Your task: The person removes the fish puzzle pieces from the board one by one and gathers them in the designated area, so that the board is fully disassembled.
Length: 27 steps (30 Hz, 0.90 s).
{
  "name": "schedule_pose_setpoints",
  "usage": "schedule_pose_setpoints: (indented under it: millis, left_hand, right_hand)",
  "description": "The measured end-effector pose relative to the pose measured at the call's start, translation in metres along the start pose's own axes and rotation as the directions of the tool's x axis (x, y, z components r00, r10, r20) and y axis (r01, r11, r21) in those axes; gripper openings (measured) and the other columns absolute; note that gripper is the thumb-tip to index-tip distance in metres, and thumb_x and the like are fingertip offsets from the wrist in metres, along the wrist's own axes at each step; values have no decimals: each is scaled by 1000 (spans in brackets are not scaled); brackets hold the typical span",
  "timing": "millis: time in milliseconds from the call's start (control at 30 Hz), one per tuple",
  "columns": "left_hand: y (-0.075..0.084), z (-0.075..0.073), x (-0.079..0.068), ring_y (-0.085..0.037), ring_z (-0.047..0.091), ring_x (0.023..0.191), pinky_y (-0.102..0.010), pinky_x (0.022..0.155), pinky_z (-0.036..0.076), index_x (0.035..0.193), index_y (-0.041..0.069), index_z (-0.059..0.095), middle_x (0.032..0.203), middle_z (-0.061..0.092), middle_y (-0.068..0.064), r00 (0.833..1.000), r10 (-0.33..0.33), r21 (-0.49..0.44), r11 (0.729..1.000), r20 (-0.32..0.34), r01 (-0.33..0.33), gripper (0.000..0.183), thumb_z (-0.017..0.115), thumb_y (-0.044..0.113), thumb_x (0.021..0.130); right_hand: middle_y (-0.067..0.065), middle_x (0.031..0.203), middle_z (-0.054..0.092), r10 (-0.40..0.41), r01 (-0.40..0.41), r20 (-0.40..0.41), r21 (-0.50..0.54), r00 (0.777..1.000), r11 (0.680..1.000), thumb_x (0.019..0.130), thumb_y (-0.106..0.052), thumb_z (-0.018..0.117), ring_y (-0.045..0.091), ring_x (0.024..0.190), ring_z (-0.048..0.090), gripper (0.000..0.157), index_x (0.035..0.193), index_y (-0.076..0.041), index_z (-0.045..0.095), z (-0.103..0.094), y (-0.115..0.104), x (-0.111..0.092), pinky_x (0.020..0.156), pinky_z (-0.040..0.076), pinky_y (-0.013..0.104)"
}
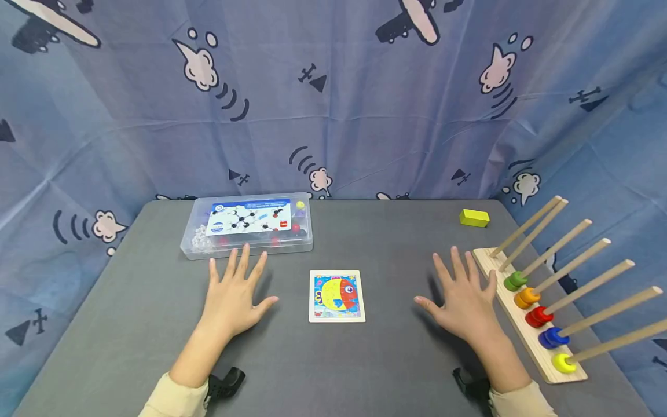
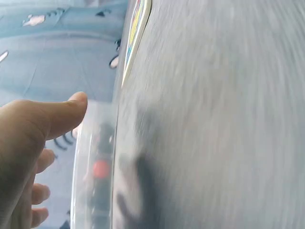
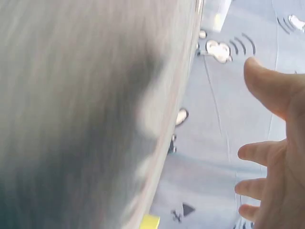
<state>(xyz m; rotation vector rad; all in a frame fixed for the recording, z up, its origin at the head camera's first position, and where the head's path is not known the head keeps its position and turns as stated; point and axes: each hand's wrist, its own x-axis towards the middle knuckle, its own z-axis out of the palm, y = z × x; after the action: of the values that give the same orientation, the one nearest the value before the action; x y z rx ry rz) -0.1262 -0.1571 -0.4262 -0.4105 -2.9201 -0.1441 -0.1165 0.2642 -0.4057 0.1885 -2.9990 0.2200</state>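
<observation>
My left hand [image 1: 234,301] hovers over the grey table with its fingers spread, just in front of a clear plastic case [image 1: 247,226] that has a molecule label on its lid. On the other side, my right hand [image 1: 464,301] is spread as well and holds nothing. It is nearest to a wooden peg board [image 1: 521,324] with coloured rings on several upright pegs. Between the hands lies a small square fish puzzle [image 1: 337,296] in a pale frame. In the left wrist view the thumb [image 2: 62,114] sticks out toward the case; the right wrist view shows the right hand [image 3: 286,157] touching nothing.
A yellow block [image 1: 474,218] lies near the table's back right corner. Blue patterned cloth [image 1: 333,116] hangs behind and beside the grey table [image 1: 365,370]. The peg board's long pegs lean out over the right edge.
</observation>
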Motion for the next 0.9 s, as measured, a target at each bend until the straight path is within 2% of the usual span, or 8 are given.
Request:
schedule_pose_setpoints:
  millis: [133, 367, 467, 600, 733, 900]
  left_hand:
    - [16, 6, 8, -39, 27, 141, -68, 110, 17, 149, 16, 33, 153, 28, -20, 997, 76, 1, 997, -12, -76, 86, 62, 60, 81]
    - [43, 13, 25, -35, 30, 141, -61, 113, 22, 146, 11, 39, 151, 34, -20, 986, 161, -32, 986, -43, -163, 77, 64, 50, 85]
    - [50, 18, 31, -33, 31, 140, -59, 114, 23, 145, 9, 39, 151, 34, -18, 984, 178, -73, 981, -20, -179, 73, 63, 45, 87]
    - [58, 23, 37, -31, 35, 139, -54, 114, 27, 143, 7, 42, 150, 37, -16, 982, 189, -175, 967, 20, -183, 68, 64, 39, 88]
    - [62, 30, 43, -29, 40, 136, -49, 113, 31, 140, 4, 45, 147, 42, -14, 980, 192, -295, 941, 58, -167, 64, 66, 34, 88]
    - [62, 38, 50, -28, 46, 132, -45, 109, 39, 137, 1, 49, 143, 48, -15, 977, 190, -475, 872, 101, -120, 60, 69, 27, 86]
  right_hand:
    - [26, 154, 19, -70, 70, -8, 36, 998, 997, 79, -51, 70, 45, 141, 12, 89, 147, -7, 34, 8, -16, 5, 104, 4, 75]
    - [21, 153, 27, -185, 185, -17, 138, 983, 973, 79, -40, 74, 41, 140, 22, 81, 144, -6, 39, 16, -48, 20, 106, 12, 69]
    - [19, 152, 30, -228, 227, -13, 184, 974, 956, 79, -38, 75, 39, 139, 26, 80, 144, -6, 40, 18, -61, 27, 108, 16, 66]
    - [17, 151, 34, -276, 264, 11, 266, 961, 927, 81, -33, 74, 37, 138, 31, 76, 143, -5, 41, 22, -76, 37, 111, 25, 61]
    - [16, 148, 38, -334, 294, 50, 365, 941, 883, 83, -29, 73, 36, 136, 36, 71, 141, -3, 43, 27, -92, 46, 108, 35, 55]
    - [14, 143, 45, -376, 282, 145, 438, 915, 854, 85, -27, 71, 32, 132, 43, 63, 137, -2, 48, 34, -112, 59, 107, 39, 51]
